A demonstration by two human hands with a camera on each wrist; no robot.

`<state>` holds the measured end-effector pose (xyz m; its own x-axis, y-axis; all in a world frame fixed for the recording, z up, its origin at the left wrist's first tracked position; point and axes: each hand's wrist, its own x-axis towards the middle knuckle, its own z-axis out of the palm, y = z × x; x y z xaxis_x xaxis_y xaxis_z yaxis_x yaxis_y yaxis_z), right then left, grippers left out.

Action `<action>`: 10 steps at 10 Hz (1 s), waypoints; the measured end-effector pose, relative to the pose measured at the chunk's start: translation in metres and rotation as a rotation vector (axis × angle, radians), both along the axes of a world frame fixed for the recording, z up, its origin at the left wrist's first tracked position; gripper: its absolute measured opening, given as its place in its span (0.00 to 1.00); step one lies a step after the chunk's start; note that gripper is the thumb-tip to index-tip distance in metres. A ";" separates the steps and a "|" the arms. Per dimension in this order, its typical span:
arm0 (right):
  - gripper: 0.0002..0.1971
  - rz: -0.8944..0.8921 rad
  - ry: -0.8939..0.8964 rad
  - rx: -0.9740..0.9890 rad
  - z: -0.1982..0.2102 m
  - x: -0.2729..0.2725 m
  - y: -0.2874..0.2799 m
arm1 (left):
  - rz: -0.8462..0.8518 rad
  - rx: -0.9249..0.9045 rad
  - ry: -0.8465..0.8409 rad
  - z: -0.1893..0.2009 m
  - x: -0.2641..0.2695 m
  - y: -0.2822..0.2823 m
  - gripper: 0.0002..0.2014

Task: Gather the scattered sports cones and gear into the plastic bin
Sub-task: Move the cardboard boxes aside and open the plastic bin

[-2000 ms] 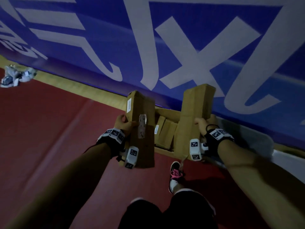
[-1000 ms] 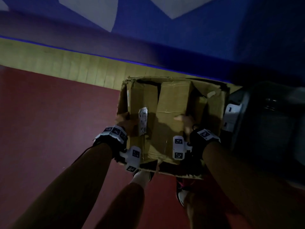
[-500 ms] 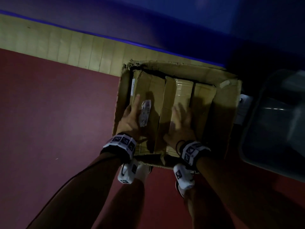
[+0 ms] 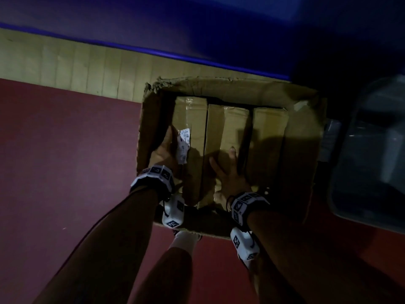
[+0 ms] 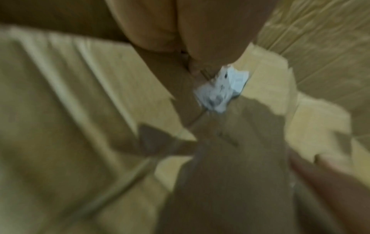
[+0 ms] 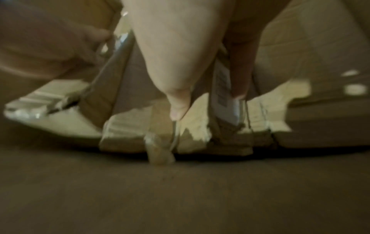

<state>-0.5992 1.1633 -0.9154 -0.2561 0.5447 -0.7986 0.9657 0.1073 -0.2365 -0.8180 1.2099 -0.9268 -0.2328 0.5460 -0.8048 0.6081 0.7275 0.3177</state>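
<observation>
An open brown carton [image 4: 219, 83] stands on the floor in the head view. Three long narrow cardboard boxes lie side by side in it: left [image 4: 192, 110], middle [image 4: 228, 123], right [image 4: 269, 123]. My left hand [image 4: 165, 148] lies with straight fingers along the left box's left edge, beside a torn white label [image 4: 184, 145]. That label [image 5: 222, 88] shows blurred in the left wrist view. My right hand [image 4: 228, 170] rests flat with spread fingers on the middle box. In the right wrist view its fingers [image 6: 174, 63] point straight down onto cardboard. The translucent plastic bin [image 4: 372, 150] stands just right of the carton.
A blue padded wall [image 4: 197, 29] runs behind the carton, with a strip of wooden floor [image 4: 76, 66] at its foot. Dark red floor [image 4: 65, 161] stretches to the left. My sock and shoe [image 4: 184, 240] stand against the carton's near wall.
The two long boxes I held upright now lie down in the carton beside a third. Both hands went from gripping them to lying flat on them.
</observation>
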 end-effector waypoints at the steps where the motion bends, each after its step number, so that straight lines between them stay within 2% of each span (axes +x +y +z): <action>1: 0.57 0.019 0.022 -0.051 0.004 0.010 0.007 | -0.061 0.015 0.102 0.007 0.015 0.000 0.43; 2: 0.47 -0.062 0.097 -0.105 0.019 0.031 0.028 | -0.125 -0.014 0.135 0.036 0.029 -0.011 0.40; 3: 0.34 -0.173 0.065 -0.087 0.052 0.050 0.041 | 0.008 -0.007 0.135 0.089 0.033 -0.016 0.31; 4: 0.24 -0.532 0.093 -0.097 0.142 0.043 0.055 | 0.025 -0.022 0.071 0.151 0.040 -0.014 0.27; 5: 0.20 -0.666 0.157 -0.132 0.210 0.050 0.078 | 0.136 0.074 -0.003 0.214 0.053 -0.005 0.20; 6: 0.13 -0.800 0.193 0.001 0.285 0.055 0.086 | 0.166 0.152 -0.038 0.287 0.069 0.005 0.16; 7: 0.08 -0.900 0.288 0.036 0.354 0.058 0.083 | 0.135 0.207 -0.062 0.362 0.079 0.008 0.16; 8: 0.10 -0.964 0.395 0.000 0.413 0.067 0.075 | 0.122 0.244 -0.078 0.424 0.088 0.008 0.15; 9: 0.03 -0.980 0.488 0.008 0.470 0.074 0.062 | 0.133 0.290 -0.090 0.485 0.105 0.005 0.11; 10: 0.02 -1.032 0.580 0.050 0.527 0.085 0.038 | 0.151 0.313 -0.183 0.538 0.131 -0.008 0.08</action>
